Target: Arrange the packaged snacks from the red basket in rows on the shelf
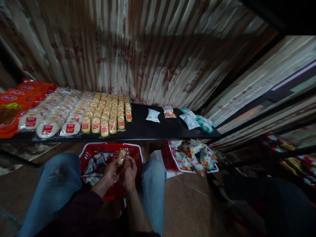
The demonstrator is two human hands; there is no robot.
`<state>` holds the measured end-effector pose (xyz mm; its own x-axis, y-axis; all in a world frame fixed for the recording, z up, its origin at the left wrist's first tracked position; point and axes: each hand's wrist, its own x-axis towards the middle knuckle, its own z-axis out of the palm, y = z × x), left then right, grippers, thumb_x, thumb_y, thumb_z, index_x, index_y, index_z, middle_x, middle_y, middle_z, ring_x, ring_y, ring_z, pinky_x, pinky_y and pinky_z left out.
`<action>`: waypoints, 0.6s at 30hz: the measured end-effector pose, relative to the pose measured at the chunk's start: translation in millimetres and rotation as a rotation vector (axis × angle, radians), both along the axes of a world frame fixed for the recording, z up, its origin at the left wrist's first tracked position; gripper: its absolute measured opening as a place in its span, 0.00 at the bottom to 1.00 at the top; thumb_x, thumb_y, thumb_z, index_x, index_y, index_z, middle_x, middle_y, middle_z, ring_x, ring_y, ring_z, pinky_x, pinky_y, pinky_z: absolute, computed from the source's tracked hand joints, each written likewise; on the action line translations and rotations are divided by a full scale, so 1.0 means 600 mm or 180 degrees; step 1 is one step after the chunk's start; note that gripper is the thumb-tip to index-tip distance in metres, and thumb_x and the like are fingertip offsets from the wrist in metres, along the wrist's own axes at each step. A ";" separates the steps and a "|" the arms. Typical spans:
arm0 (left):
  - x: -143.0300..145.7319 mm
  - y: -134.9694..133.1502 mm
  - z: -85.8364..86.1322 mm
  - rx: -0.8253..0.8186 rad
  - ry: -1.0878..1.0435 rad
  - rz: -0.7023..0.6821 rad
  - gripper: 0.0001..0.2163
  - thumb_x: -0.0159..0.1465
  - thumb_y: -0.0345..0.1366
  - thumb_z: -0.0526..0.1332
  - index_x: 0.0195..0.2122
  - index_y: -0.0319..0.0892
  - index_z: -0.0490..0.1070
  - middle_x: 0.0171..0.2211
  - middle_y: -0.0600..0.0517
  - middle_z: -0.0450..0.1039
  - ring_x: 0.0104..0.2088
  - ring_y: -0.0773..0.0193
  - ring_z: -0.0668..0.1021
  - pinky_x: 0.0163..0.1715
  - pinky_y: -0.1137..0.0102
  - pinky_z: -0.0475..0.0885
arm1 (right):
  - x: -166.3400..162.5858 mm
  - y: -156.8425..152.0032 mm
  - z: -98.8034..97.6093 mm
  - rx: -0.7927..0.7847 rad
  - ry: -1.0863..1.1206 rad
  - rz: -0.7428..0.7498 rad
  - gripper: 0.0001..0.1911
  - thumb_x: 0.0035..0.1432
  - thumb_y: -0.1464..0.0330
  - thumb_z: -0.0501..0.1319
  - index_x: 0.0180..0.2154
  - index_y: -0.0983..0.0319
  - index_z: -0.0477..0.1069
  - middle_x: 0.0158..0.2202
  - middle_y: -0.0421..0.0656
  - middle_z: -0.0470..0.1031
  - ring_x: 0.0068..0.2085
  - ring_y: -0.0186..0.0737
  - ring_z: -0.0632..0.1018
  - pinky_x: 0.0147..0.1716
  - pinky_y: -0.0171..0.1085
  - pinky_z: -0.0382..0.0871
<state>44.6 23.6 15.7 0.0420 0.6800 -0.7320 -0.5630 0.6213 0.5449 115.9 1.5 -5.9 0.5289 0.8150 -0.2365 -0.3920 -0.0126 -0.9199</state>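
Note:
A small yellow snack cake in clear wrapping [121,156] is held upright between my two hands, over the red basket [87,149] that stands between my knees. My left hand [110,171] is closed on its lower left side. The fingers of my right hand [130,169] are bent in against its right side. Several white and blue packets [95,162] lie in the basket. Just beyond, rows of similar yellow wrapped cakes [104,126] with red labels stand on the black shelf [150,130].
Round white wrapped cakes [48,127] and orange packs [14,102] fill the shelf's left. Several loose packets [189,120] lie on its right. A second basket [170,158] of packets sits by my right knee. Another person's dark-clothed leg [269,197] is at right.

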 end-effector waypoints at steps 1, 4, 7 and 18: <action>0.002 -0.001 0.000 0.0040 -0.0003 -0.0049 0.04 0.55 0.33 0.59 0.25 0.41 0.70 0.19 0.52 0.73 0.22 0.64 0.76 0.27 0.70 0.72 | 0.003 -0.001 0.005 -0.0017 -0.0144 0.0036 0.14 0.47 0.59 0.64 0.34 0.62 0.74 0.32 0.42 0.79 0.32 0.38 0.77 0.34 0.36 0.70; 0.007 -0.006 0.001 0.0181 -0.0061 -0.0183 0.04 0.53 0.35 0.60 0.27 0.40 0.71 0.21 0.52 0.75 0.25 0.63 0.78 0.30 0.69 0.72 | 0.010 -0.006 0.021 -0.0157 -0.0522 0.0125 0.14 0.48 0.59 0.62 0.35 0.62 0.75 0.32 0.42 0.79 0.34 0.39 0.77 0.35 0.36 0.71; 0.008 -0.011 0.001 0.0501 -0.0002 -0.0226 0.09 0.50 0.35 0.63 0.32 0.40 0.72 0.25 0.53 0.76 0.27 0.64 0.78 0.32 0.70 0.71 | 0.014 -0.011 0.036 -0.0288 -0.0779 0.0168 0.14 0.50 0.60 0.61 0.36 0.62 0.74 0.34 0.43 0.79 0.36 0.40 0.78 0.38 0.37 0.71; 0.022 -0.018 0.010 0.1753 0.1762 -0.0423 0.12 0.52 0.31 0.61 0.38 0.42 0.68 0.43 0.46 0.73 0.46 0.60 0.75 0.52 0.62 0.66 | 0.016 -0.016 0.070 -0.0275 -0.0783 0.0430 0.20 0.53 0.59 0.61 0.46 0.62 0.74 0.46 0.46 0.78 0.47 0.42 0.77 0.48 0.37 0.69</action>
<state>57.9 12.8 21.5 -0.1236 0.9653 -0.2299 -0.0603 0.2239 0.9727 125.4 -7.8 35.8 0.4669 0.8644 -0.1863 -0.1468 -0.1320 -0.9803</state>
